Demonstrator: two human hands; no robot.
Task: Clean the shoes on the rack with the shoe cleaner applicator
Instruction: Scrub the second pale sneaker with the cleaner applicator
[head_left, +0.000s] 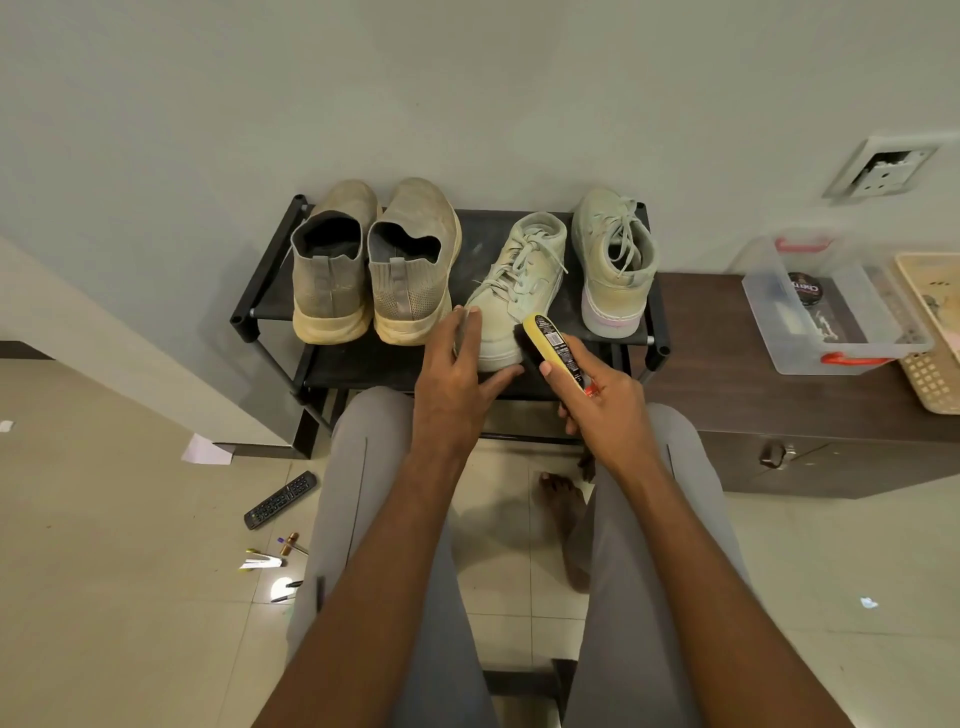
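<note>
Head view, looking down. Black shoe rack (270, 270) in the middle of the frame, against the wall. Four shoes on its top shelf: a tan slip-on pair (374, 270) on the left, heels toward the bottom of the frame; a pale lace-up shoe (519, 291) in the middle; its twin (613, 265) at the right end.

Left hand (452, 384) just below the middle, fingers and thumb curled round the near end of the pale lace-up shoe, gripping it steady. Right hand (605, 400) just to the right, wrapped round the shoe cleaner applicator (556, 348), a yellow bottle with a black label. Hands close side by side, not touching.

Long line of the held shoe: from bottom-left up toward top-right, leaning toward its twin. Long line of the bottle: from lower right up to upper left, tip pointing at the shoe's right side. Tip right at the shoe's edge; touching or not, cannot tell.

Right hand nearer to the shoe's right side, left hand nearer to its left side. Likely next: rub the tip along the shoe, up toward the laces, with the left hand keeping it from sliding.

Clear plastic box (831, 306) at the right of the frame on a dark brown cabinet (727, 322). Remote (280, 500) on the floor, lower left.
</note>
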